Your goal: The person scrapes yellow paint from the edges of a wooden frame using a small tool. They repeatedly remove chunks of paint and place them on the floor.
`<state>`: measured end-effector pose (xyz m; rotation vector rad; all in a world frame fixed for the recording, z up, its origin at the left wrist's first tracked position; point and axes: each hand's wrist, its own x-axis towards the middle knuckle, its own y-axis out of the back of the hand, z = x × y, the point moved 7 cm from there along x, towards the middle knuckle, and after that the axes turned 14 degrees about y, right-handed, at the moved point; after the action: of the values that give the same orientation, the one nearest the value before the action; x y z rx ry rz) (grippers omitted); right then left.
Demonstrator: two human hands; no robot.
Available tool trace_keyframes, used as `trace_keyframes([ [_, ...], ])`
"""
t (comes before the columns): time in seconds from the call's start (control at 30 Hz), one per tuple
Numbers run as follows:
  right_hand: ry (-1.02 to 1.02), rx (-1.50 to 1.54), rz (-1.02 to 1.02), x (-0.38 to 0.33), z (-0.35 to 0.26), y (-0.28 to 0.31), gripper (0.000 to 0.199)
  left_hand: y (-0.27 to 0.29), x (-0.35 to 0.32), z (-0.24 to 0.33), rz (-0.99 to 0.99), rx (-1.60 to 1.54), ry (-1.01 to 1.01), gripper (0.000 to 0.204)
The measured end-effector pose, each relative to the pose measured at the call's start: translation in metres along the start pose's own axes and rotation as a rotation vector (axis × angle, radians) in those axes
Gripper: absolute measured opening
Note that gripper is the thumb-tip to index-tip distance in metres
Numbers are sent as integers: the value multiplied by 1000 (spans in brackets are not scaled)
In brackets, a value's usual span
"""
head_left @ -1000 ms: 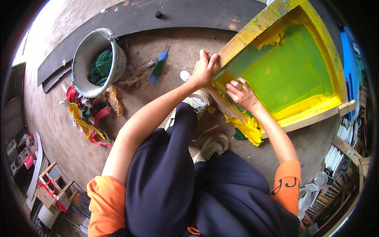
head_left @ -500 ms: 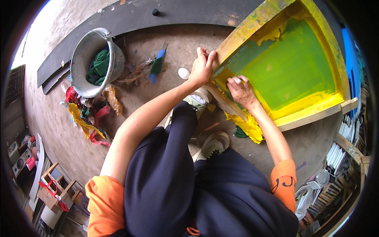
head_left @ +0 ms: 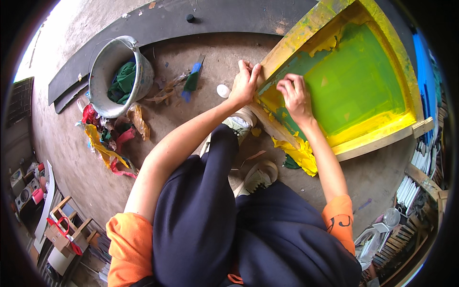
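1. The person is crouching over a wooden printing screen frame, which is lying tilted on the concrete floor, smeared with yellow and green ink.
2. The left hand is gripping the frame's near corner edge, fingers curled over the wood.
3. The right hand is resting inside the frame, fingers bent and pressing on the green mesh (whether it is pinching anything I cannot tell).
4. A yellow rag is lying just below the frame.
5. A metal bucket holding green cloth is standing well apart to the left, with a blue-handled scraper lying between.
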<state>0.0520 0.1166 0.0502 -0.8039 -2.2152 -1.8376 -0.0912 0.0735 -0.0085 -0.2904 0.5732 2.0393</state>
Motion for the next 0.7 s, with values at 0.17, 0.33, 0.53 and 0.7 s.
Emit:
trace_keyframes([
  [0.17,285,5,-324,-30,-16,2,19,1,2,-1,3,9,10,40],
  [0.33,481,-202,-369,-48,-20,-15,17,1,-1,3,-30,-8,31,39],
  [0.53,604,-301,-353,-49,-30,-25,21,0,1,0,-13,-13,-23,40],
  [0.7,740,-325,-338,-50,-34,-27,25,2,2,-2,-27,4,0,40],
])
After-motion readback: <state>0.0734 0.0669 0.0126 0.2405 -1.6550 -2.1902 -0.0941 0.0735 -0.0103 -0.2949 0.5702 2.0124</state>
